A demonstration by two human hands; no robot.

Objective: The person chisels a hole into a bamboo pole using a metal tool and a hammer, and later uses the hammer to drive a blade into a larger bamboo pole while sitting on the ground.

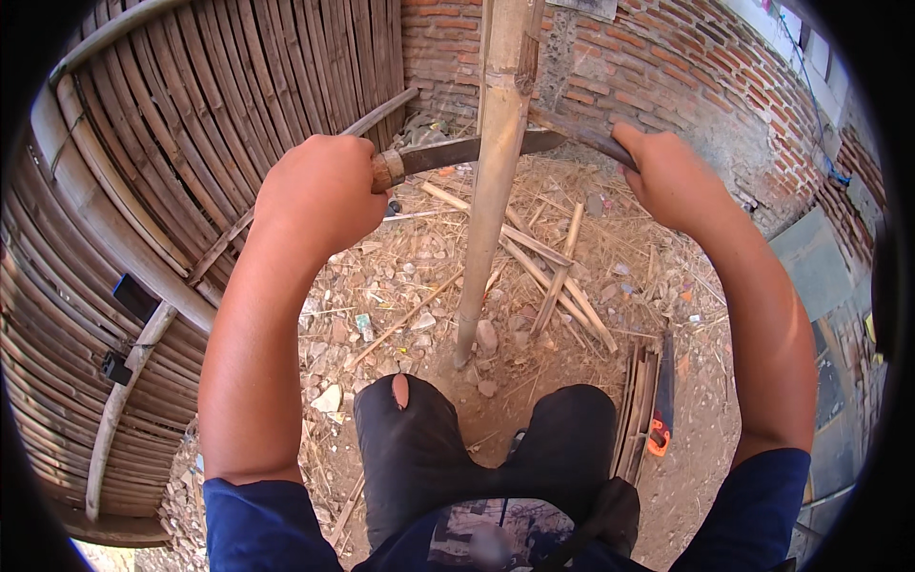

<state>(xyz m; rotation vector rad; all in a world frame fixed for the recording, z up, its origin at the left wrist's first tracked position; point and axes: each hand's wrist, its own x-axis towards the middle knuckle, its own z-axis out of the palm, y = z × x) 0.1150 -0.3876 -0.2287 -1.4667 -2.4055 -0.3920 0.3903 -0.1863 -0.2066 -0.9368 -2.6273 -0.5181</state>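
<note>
My left hand (319, 191) is closed around the wooden handle of a machete (443, 155). Its dark blade lies across an upright bamboo pole (498, 157); the pole hides the middle of the blade, and I cannot tell whether the edge is sunk into it. On the pole's other side, my right hand (672, 179) grips a dark, stick-like piece (596, 140). That piece slants up to the left and meets the machete's tip close to the pole. The pole's lower end stands on the ground in front of my knees.
Split bamboo pieces (562, 272) lie crossed on the stony ground beyond the pole. A saw with an orange handle (659, 436) rests beside a bundle of strips (633, 410) near my right knee. A bamboo slat wall (238, 76) rises at left, a brick wall (658, 67) at back right.
</note>
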